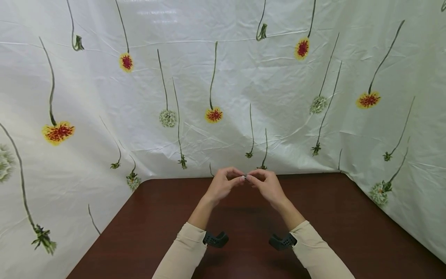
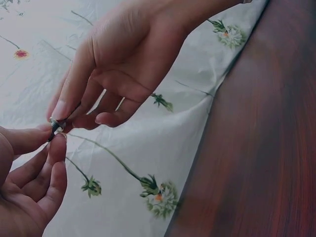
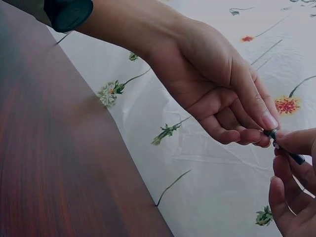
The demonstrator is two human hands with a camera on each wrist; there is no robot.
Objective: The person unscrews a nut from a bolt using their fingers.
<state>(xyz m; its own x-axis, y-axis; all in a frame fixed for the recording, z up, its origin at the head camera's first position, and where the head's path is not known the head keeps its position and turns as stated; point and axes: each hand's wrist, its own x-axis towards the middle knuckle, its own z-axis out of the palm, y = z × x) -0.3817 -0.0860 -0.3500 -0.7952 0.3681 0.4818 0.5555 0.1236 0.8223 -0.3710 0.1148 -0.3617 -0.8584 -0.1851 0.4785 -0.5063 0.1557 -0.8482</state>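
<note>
The small dark screw (image 3: 297, 157), ridged with thread at one end and paler partway along, sits up before the flower-printed cloth (image 1: 237, 77), pinched between thumb and fingers of both left hand (image 1: 220, 187) and right hand (image 1: 271, 189), fingertips close together.

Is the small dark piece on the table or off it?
Off it: left hand and right hand both pinch the small dark piece in midair, clear of the table.

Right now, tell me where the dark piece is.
In the left wrist view, the dark piece is at left, mid-height, pinched by the left hand below and the right hand above.
</note>
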